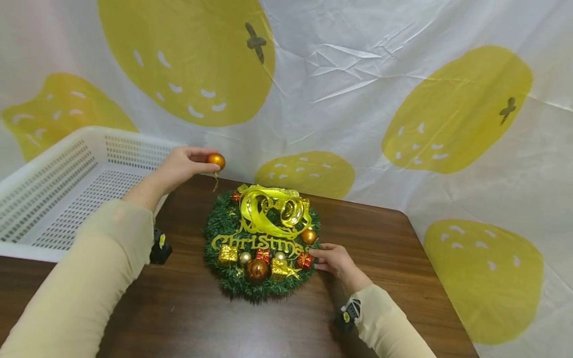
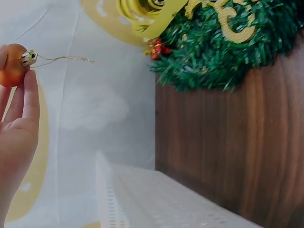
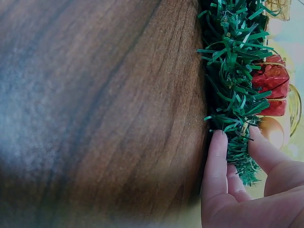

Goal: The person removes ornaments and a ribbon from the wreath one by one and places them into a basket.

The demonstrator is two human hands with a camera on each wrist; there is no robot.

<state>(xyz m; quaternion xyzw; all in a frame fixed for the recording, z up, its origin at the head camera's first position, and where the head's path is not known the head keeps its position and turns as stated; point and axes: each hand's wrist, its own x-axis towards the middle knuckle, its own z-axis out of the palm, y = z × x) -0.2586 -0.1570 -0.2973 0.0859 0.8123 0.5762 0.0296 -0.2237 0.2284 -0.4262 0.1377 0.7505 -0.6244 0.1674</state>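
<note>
Item: gold bauble (image 1: 216, 160), small round ornament with metal cap and thin gold hanging thread. It was pinched at the fingertips of the left hand (image 1: 181, 166), held in the air beyond the far left edge of the wooden table (image 1: 385, 248), just to the right of the white basket (image 1: 58, 189) and above the far left rim of the wreath (image 1: 261, 278). In the left wrist view the bauble's cap (image 2: 28, 58) pointed away from the palm, its thread (image 2: 66, 59) trailing out in the same line, so the long axis ran from ball through cap to thread; in the head view the thread hung downward.

Item: wreath, green, lying flat on the table, bearing a yellow ribbon (image 1: 268, 209), gold "Christmas" lettering (image 1: 257, 242), small gift boxes and further baubles. The right hand (image 1: 335, 259) gripped its near right edge, thumb and fingers (image 3: 216, 166) curled round the green needles.
</note>
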